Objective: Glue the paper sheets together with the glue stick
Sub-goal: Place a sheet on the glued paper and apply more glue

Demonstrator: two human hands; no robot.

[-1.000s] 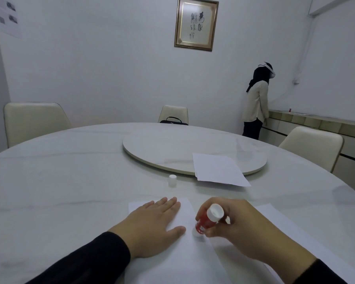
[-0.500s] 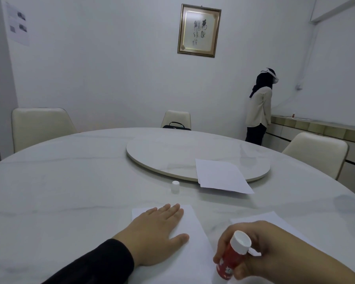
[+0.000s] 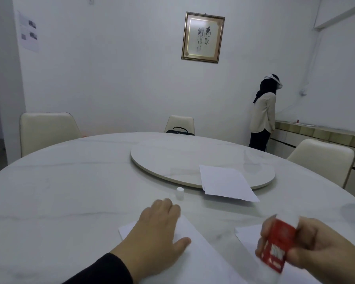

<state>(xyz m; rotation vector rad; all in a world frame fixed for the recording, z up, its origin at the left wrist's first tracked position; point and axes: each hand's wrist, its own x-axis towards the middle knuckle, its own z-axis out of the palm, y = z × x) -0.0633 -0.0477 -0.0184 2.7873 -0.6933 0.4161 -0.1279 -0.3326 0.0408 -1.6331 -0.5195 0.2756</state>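
Note:
My left hand (image 3: 156, 232) lies flat, fingers together, on a white paper sheet (image 3: 201, 261) at the table's near edge. My right hand (image 3: 316, 249) holds a red glue stick (image 3: 276, 244), lifted off the table and blurred by motion, above a second sheet (image 3: 246, 234) at the right. The stick's white cap (image 3: 180, 193) stands alone just beyond my left fingertips. Another stack of white sheets (image 3: 225, 184) overhangs the edge of the turntable.
A round marble table (image 3: 59, 191) carries a raised turntable (image 3: 172, 158) in its middle. Cream chairs (image 3: 47, 130) stand around it, one with a black bag (image 3: 179, 131). A person (image 3: 263, 113) stands at the far right by a low counter (image 3: 320, 132).
My right hand has lifted the glue stick off the near sheet and carried it right. My left hand has slid slightly forward on the sheet. The camera has tilted up.

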